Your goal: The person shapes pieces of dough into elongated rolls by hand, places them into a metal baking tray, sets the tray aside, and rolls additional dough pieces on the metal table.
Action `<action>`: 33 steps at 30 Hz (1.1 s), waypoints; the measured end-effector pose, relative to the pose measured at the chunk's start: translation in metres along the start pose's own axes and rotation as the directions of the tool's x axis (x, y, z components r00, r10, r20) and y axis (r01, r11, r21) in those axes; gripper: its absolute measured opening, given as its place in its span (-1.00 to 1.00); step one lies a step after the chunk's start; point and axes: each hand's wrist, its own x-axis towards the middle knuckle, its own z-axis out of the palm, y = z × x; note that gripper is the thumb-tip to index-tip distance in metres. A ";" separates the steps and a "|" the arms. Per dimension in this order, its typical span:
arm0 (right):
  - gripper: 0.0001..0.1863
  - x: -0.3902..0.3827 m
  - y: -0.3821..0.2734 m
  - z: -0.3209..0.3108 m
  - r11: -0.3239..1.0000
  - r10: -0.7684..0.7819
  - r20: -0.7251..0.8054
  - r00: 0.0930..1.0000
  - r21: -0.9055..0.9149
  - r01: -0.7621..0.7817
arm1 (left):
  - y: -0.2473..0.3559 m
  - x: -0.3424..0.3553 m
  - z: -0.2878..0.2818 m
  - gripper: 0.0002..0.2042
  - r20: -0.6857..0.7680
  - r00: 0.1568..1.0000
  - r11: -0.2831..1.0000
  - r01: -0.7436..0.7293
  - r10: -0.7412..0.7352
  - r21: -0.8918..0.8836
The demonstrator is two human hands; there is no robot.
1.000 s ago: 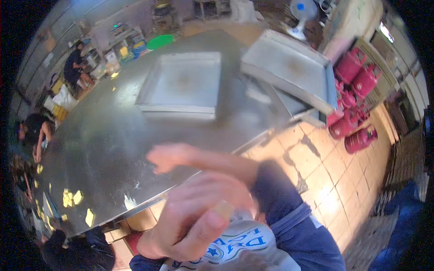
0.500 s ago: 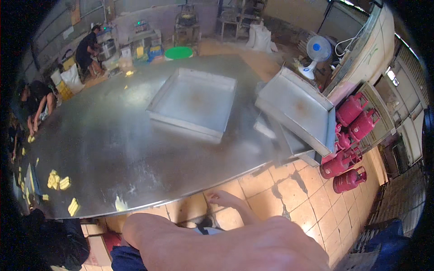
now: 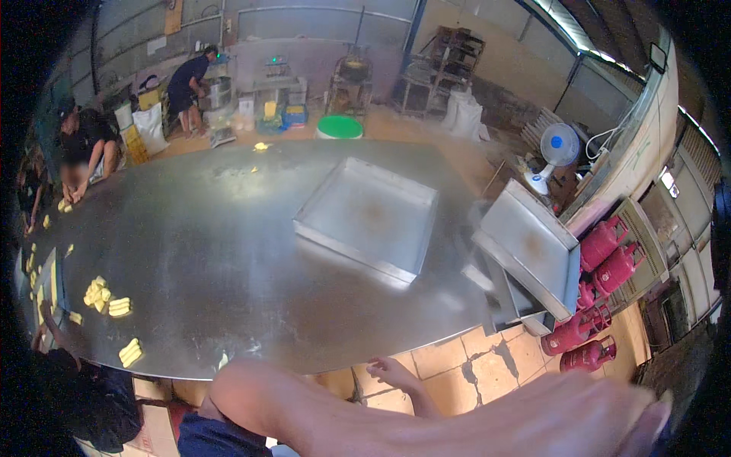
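My left forearm crosses low and close in front of me, from the bent elbow at the left to my left hand [image 3: 636, 423] at the lower right. That hand is blurred, and I cannot make out its fingers. Beyond the forearm, just off the near edge of the metal table [image 3: 228, 251], is my right hand [image 3: 392, 373]. Its fingers are loosely bent and apart, with nothing in them, above the tiled floor. A shallow square metal tray [image 3: 373, 213] lies on the table. Another tray [image 3: 529, 244] rests at the table's right end, on top of more metal trays.
Yellow dough-like pieces [image 3: 97, 295] lie on the table's left side, where people [image 3: 87, 152] reach over it. Another person [image 3: 188, 87] stands at the back. A green-topped tub [image 3: 339, 127], a fan [image 3: 560, 146] and several pink gas cylinders [image 3: 601, 242] surround the table.
My view has tilted up, so the table and trays sit lower and farther right. My left forearm has swung to the right, bringing its hand into sight. My right hand stays past the table edge.
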 end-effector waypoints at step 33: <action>-0.67 0.344 -0.164 -0.299 0.798 -0.497 -0.738 0.457 -0.596 -0.094 | -0.305 -0.286 -0.134 -0.74 -0.964 0.194 -0.358 0.926 0.184 0.118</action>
